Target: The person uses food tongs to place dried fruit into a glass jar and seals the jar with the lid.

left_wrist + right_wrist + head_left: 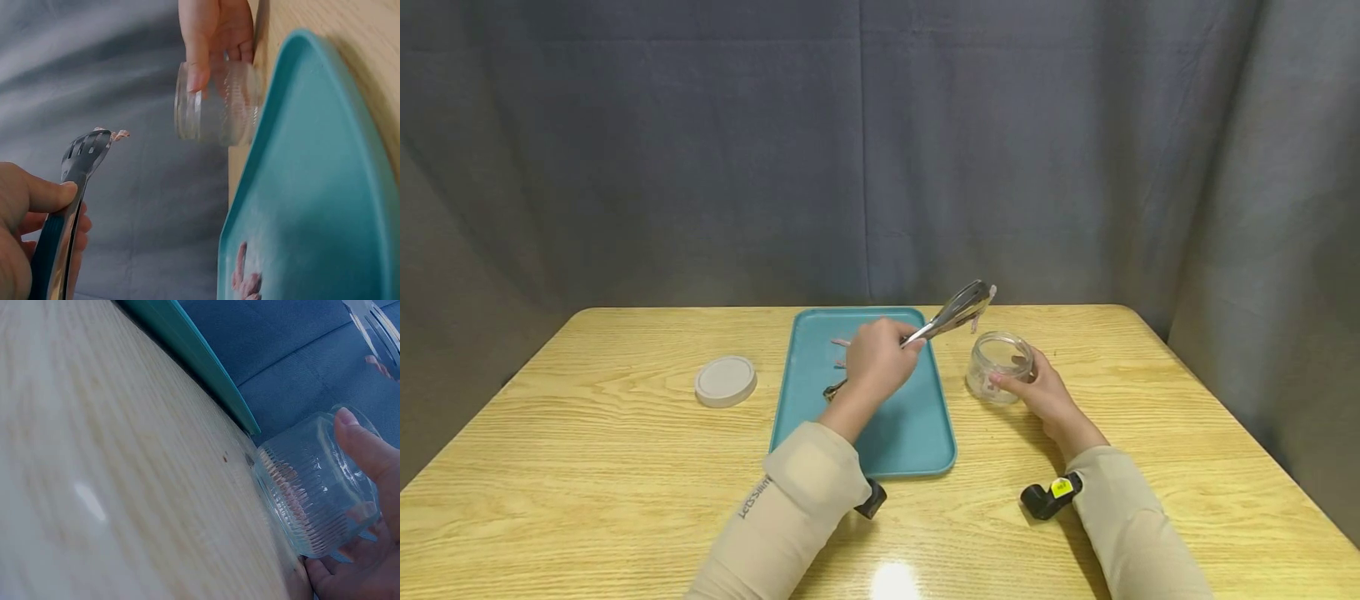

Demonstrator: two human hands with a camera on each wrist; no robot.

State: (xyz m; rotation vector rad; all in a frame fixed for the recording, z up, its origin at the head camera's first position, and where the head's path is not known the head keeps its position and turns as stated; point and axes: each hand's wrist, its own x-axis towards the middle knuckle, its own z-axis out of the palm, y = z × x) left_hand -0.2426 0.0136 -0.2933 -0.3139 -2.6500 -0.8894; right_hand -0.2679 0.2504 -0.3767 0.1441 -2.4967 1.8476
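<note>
My left hand (878, 360) grips a pair of metal tongs (957, 310) with slotted heads, held above the tray and slanting up to the right. Between the tong tips is a thin pinkish piece (119, 135), dangling a little above and left of the jar's mouth. My right hand (1047, 398) holds the clear glass jar (306, 487) round its side, thumb in front. The jar stands lidless on the table, ribbed low down, and pinkish bits show through its wall. More pinkish pieces (249, 284) lie on the teal tray (910, 442), partly hidden by my left hand in the head view.
A round whitish lid (726, 382) lies on the wooden table (625, 467) left of the tray. The tray's raised rim runs close beside the jar. A grey curtain (715, 150) hangs behind the table's far edge.
</note>
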